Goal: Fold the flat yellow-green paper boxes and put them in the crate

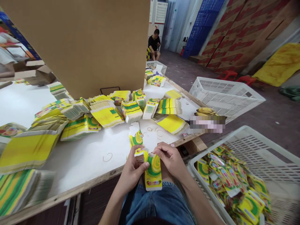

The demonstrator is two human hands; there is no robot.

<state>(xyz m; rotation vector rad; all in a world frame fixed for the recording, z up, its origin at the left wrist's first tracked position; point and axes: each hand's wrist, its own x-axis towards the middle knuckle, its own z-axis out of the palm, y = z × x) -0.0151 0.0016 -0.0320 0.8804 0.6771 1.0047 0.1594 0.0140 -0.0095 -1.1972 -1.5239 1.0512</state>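
Over my lap, at the table's front edge, both hands grip one small yellow-and-green printed card package [153, 172]. My left hand [132, 171] pinches its left side, thumb on the front. My right hand [169, 158] pinches the top right with curled fingers. A second printed piece with a white flap [136, 138] sticks up just behind my left hand. Blue jeans lie below the package.
Stacks of flat yellow-green cards [106, 115] cover the white table [84, 159]. A tall cardboard sheet [93, 43] stands at the back. A white crate of finished packages [234, 184] sits at my right, another white crate [225, 95] beyond. A seated person [154, 43] is far behind.
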